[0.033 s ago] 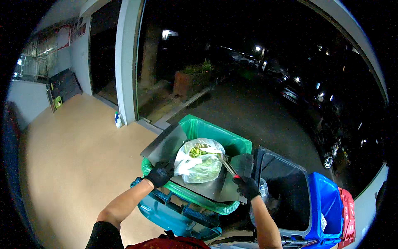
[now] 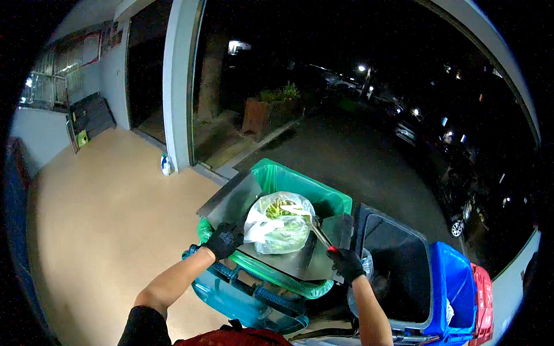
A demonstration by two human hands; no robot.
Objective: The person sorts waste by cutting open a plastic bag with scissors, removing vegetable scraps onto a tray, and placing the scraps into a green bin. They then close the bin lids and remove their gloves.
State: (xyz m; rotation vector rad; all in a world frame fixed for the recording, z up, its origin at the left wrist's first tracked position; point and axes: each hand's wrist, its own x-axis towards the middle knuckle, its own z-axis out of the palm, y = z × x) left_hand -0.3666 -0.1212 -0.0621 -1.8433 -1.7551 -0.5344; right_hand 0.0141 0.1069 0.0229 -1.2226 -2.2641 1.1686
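A clear plastic bag of green plant matter (image 2: pixel 277 233) rests on a bent metal tray (image 2: pixel 225 199) over a green-lined bin (image 2: pixel 300 179). My left hand (image 2: pixel 224 240), in a black glove, has its fingers curled at the bag’s lower-left side and the tray, partly hidden. My right hand (image 2: pixel 346 262), also gloved, grips a long metal tool with a red handle (image 2: pixel 323 236); its pale far end lies over the bag’s top. Whether that end grips anything is unclear.
The bin’s teal lid (image 2: pixel 231 297) hangs toward me. At right stand a dark bin (image 2: pixel 404 248), a blue bin (image 2: pixel 453 271) and a red bin (image 2: pixel 482 300). A white bottle (image 2: pixel 165 164) is by the pillar (image 2: pixel 178 92). Beyond lie a road, a planter (image 2: pixel 257 115) and parked cars.
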